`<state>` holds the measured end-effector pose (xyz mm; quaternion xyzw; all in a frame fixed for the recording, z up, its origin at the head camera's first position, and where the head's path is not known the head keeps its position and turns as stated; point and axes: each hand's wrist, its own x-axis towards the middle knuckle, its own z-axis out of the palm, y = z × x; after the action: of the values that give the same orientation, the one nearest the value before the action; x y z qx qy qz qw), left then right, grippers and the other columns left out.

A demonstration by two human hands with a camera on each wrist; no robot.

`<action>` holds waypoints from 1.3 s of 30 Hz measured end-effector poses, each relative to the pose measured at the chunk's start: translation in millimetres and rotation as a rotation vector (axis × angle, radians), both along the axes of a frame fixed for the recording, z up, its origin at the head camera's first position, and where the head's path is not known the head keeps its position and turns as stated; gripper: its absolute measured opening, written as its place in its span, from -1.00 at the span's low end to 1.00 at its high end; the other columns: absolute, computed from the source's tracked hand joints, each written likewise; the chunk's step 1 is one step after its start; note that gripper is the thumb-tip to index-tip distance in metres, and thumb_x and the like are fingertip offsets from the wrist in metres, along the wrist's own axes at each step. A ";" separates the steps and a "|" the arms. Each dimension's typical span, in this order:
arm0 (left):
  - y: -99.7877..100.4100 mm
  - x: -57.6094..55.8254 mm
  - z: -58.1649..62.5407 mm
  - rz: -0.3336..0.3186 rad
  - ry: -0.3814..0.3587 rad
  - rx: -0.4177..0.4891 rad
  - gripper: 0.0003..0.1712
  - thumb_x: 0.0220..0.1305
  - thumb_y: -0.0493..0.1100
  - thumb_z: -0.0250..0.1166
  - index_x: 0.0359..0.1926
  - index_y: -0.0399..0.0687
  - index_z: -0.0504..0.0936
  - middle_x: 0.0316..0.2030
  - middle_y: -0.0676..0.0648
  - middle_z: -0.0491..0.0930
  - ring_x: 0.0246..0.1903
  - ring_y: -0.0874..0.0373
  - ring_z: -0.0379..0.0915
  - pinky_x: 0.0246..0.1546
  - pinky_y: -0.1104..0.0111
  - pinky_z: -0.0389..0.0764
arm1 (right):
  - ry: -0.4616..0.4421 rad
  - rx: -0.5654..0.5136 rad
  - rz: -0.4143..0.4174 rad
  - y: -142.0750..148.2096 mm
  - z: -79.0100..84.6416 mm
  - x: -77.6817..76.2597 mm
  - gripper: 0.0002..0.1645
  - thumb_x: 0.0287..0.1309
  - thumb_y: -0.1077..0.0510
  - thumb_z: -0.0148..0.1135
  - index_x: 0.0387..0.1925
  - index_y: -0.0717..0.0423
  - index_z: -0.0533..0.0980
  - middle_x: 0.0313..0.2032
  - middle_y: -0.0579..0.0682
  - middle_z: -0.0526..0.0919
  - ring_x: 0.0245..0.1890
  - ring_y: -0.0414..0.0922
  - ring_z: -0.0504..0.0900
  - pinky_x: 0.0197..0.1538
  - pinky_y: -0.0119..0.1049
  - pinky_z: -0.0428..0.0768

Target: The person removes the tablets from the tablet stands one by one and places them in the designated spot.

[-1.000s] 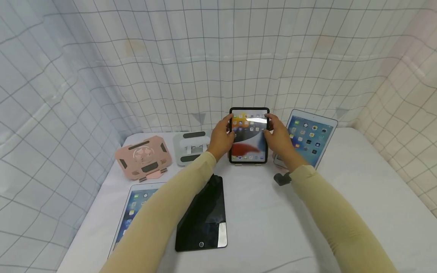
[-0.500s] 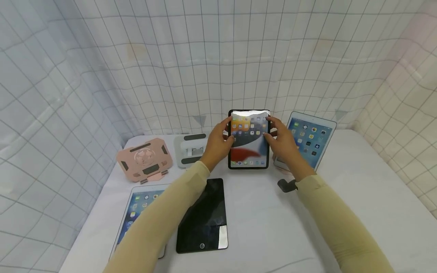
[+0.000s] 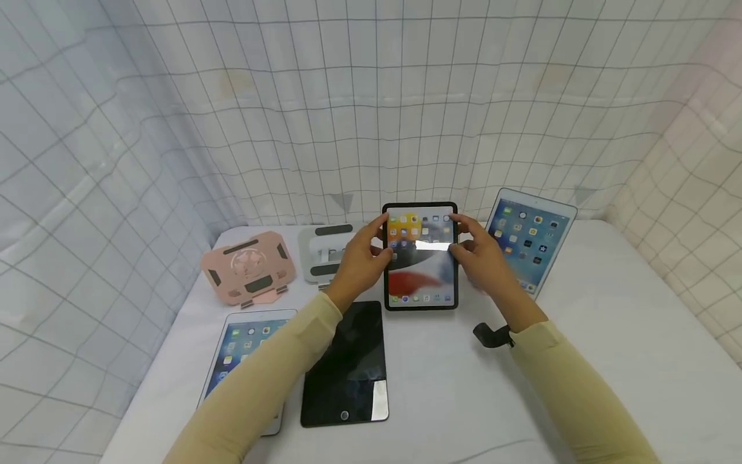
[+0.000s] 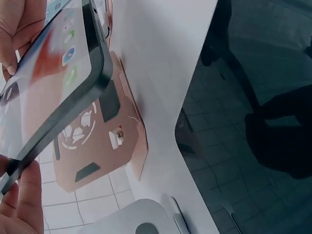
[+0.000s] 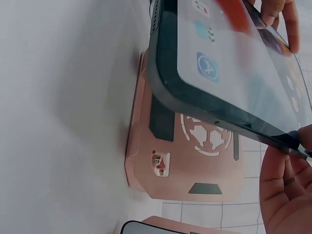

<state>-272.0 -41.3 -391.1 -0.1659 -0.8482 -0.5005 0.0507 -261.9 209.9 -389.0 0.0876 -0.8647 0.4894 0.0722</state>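
Observation:
A black-bezelled tablet [image 3: 420,274] with its home screen lit is held between both hands in the head view. The left hand [image 3: 361,261] pinches its left edge, thumb in front and fingers behind. On the opposite edge, the right hand [image 3: 481,258] grips the same way. Both wrist views show a pink stand with cut-outs close behind the tablet: the stand [image 4: 109,141] in the left one, its lower part [image 5: 195,170] in the right one. A gap shows between the tablet's lower edge and this stand, which the tablet hides in the head view.
A white tablet [image 3: 530,238] leans upright at the right. To the left stand a grey stand [image 3: 310,254] and another pink stand [image 3: 249,267]. A black tablet [image 3: 346,380] and a white-framed tablet [image 3: 246,341] lie in front, partly under the left sleeve. Grid-patterned cloth [image 3: 382,116] walls the back.
Both hands have brought the tablet down and towards the person, away from the stand behind it; it looks larger now. The other tablets and stands stay in place.

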 end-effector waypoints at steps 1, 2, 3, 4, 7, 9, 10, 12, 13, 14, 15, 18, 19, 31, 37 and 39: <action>-0.8 1.8 0.5 -0.002 -0.002 -0.002 -0.19 0.34 -0.28 0.23 0.52 0.28 0.18 0.03 -0.06 0.44 -0.20 0.10 0.57 -0.22 0.30 0.65 | -0.013 0.000 -0.004 -0.3 0.0 1.8 -0.27 0.37 0.21 0.11 0.48 -0.28 0.20 0.22 0.06 0.37 -0.02 0.00 0.62 -0.19 -0.14 0.57; -1.6 3.7 0.8 -0.007 -0.003 -0.004 -0.19 0.34 -0.28 0.23 0.52 0.26 0.18 0.02 -0.07 0.44 -0.21 0.10 0.57 -0.24 0.30 0.65 | -0.023 0.005 -0.006 -0.3 -0.1 3.5 -0.27 0.37 0.20 0.11 0.48 -0.28 0.20 0.23 0.06 0.37 -0.03 0.00 0.62 -0.21 -0.15 0.56; -2.3 5.4 0.8 -0.012 -0.004 -0.006 -0.20 0.34 -0.28 0.23 0.52 0.23 0.18 0.02 -0.08 0.45 -0.22 0.10 0.57 -0.25 0.30 0.64 | -0.031 0.014 -0.008 -0.2 -0.5 5.1 -0.27 0.37 0.20 0.12 0.48 -0.28 0.19 0.23 0.06 0.37 -0.03 0.00 0.62 -0.20 -0.15 0.56; -2.8 7.0 0.6 -0.015 -0.005 -0.009 -0.20 0.34 -0.28 0.22 0.53 0.21 0.18 0.02 -0.08 0.45 -0.23 0.10 0.58 -0.26 0.30 0.64 | -0.042 0.016 -0.010 -0.4 -0.8 6.6 -0.27 0.37 0.19 0.12 0.48 -0.29 0.20 0.23 0.05 0.36 -0.04 -0.01 0.62 -0.20 -0.16 0.56; -4.0 12.3 -0.8 -0.011 -0.015 -0.019 -0.20 0.33 -0.28 0.23 0.53 0.18 0.18 0.00 -0.08 0.45 -0.26 0.12 0.58 -0.31 0.31 0.63 | -0.064 0.016 -0.011 -0.9 -3.1 10.6 -0.28 0.36 0.19 0.13 0.47 -0.26 0.21 0.22 0.07 0.37 -0.04 0.01 0.62 -0.19 -0.15 0.59; -4.2 15.5 -2.5 -0.008 -0.026 -0.022 -0.20 0.33 -0.27 0.23 0.52 0.18 0.19 -0.01 -0.07 0.46 -0.28 0.14 0.58 -0.34 0.31 0.62 | -0.073 -0.004 -0.005 -1.0 -5.4 12.9 -0.28 0.36 0.22 0.13 0.47 -0.22 0.22 0.20 0.08 0.38 -0.05 0.02 0.63 -0.17 -0.16 0.62; -4.2 17.2 -3.2 -0.008 -0.033 -0.020 -0.20 0.32 -0.27 0.24 0.52 0.18 0.19 -0.01 -0.07 0.46 -0.29 0.14 0.58 -0.36 0.31 0.62 | -0.078 -0.015 -0.004 -1.2 -6.5 14.2 -0.28 0.35 0.24 0.14 0.46 -0.20 0.23 0.18 0.08 0.39 -0.06 0.02 0.63 -0.17 -0.16 0.64; -4.2 20.9 -4.7 -0.011 -0.050 -0.014 -0.20 0.32 -0.27 0.24 0.52 0.17 0.20 -0.02 -0.07 0.47 -0.32 0.14 0.58 -0.38 0.31 0.61 | -0.085 -0.027 0.001 -1.0 -8.7 17.0 -0.29 0.34 0.26 0.14 0.46 -0.16 0.24 0.16 0.09 0.40 -0.07 0.02 0.64 -0.18 -0.16 0.65; -4.0 22.7 -5.4 -0.013 -0.062 -0.013 -0.20 0.32 -0.27 0.24 0.52 0.17 0.20 -0.02 -0.07 0.47 -0.33 0.13 0.57 -0.39 0.31 0.61 | -0.094 -0.032 0.002 -0.8 -9.7 18.7 -0.29 0.33 0.26 0.14 0.46 -0.15 0.25 0.16 0.09 0.41 -0.08 0.02 0.64 -0.18 -0.16 0.65; -3.7 24.4 -6.1 -0.016 -0.073 -0.009 -0.20 0.31 -0.27 0.24 0.52 0.16 0.20 -0.02 -0.08 0.47 -0.34 0.13 0.57 -0.39 0.31 0.61 | -0.100 -0.036 0.003 -0.3 -10.9 20.3 -0.29 0.33 0.26 0.14 0.45 -0.15 0.25 0.15 0.09 0.42 -0.09 0.02 0.64 -0.18 -0.15 0.66; -3.4 26.1 -6.6 -0.018 -0.082 -0.006 -0.19 0.31 -0.28 0.24 0.52 0.15 0.20 -0.03 -0.08 0.47 -0.36 0.12 0.57 -0.41 0.30 0.61 | -0.108 -0.038 0.003 0.3 -12.0 21.9 -0.29 0.32 0.26 0.14 0.45 -0.14 0.26 0.15 0.09 0.42 -0.11 0.02 0.64 -0.19 -0.15 0.66; -1.6 30.2 -8.6 -0.014 -0.117 -0.004 -0.19 0.31 -0.28 0.25 0.52 0.17 0.20 -0.03 -0.07 0.47 -0.37 0.13 0.56 -0.41 0.31 0.61 | -0.134 -0.030 -0.004 2.1 -15.3 27.0 -0.29 0.32 0.24 0.14 0.45 -0.15 0.26 0.15 0.09 0.42 -0.14 0.02 0.61 -0.19 -0.13 0.65; -0.7 31.2 -9.1 -0.012 -0.127 -0.002 -0.19 0.30 -0.28 0.26 0.52 0.18 0.20 -0.03 -0.07 0.47 -0.37 0.13 0.57 -0.40 0.31 0.62 | -0.139 -0.025 -0.003 3.0 -16.4 28.4 -0.29 0.32 0.24 0.14 0.45 -0.15 0.26 0.15 0.09 0.41 -0.15 0.03 0.60 -0.19 -0.13 0.65; 9.5 43.3 -20.0 -0.010 -0.235 0.034 -0.17 0.28 -0.29 0.26 0.51 0.21 0.22 -0.01 -0.08 0.48 -0.38 0.13 0.57 -0.41 0.28 0.65 | -0.214 -0.038 0.022 15.6 -25.6 39.8 -0.27 0.31 0.26 0.14 0.47 -0.10 0.24 0.16 0.15 0.41 0.04 0.13 0.62 -0.12 -0.11 0.68; 7.8 50.0 -30.9 -0.035 -0.306 0.061 -0.18 0.29 -0.32 0.24 0.51 0.18 0.21 0.00 -0.11 0.46 -0.38 0.13 0.57 -0.40 0.27 0.67 | -0.242 -0.017 0.058 18.7 -28.6 47.9 -0.27 0.30 0.26 0.17 0.46 -0.06 0.25 0.15 0.19 0.42 -0.06 0.11 0.66 -0.18 -0.14 0.69; 6.9 52.7 -32.9 -0.044 -0.327 0.070 -0.18 0.28 -0.32 0.24 0.52 0.16 0.21 0.00 -0.13 0.45 -0.39 0.12 0.56 -0.41 0.26 0.67 | -0.254 -0.016 0.072 18.9 -30.1 51.0 -0.27 0.29 0.25 0.17 0.46 -0.03 0.24 0.15 0.21 0.41 -0.06 0.10 0.65 -0.19 -0.14 0.70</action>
<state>-219.3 -34.4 -423.9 -0.0990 -0.8232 -0.5511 -0.0935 -210.9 228.8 -419.2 0.0553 -0.8593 0.5055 -0.0549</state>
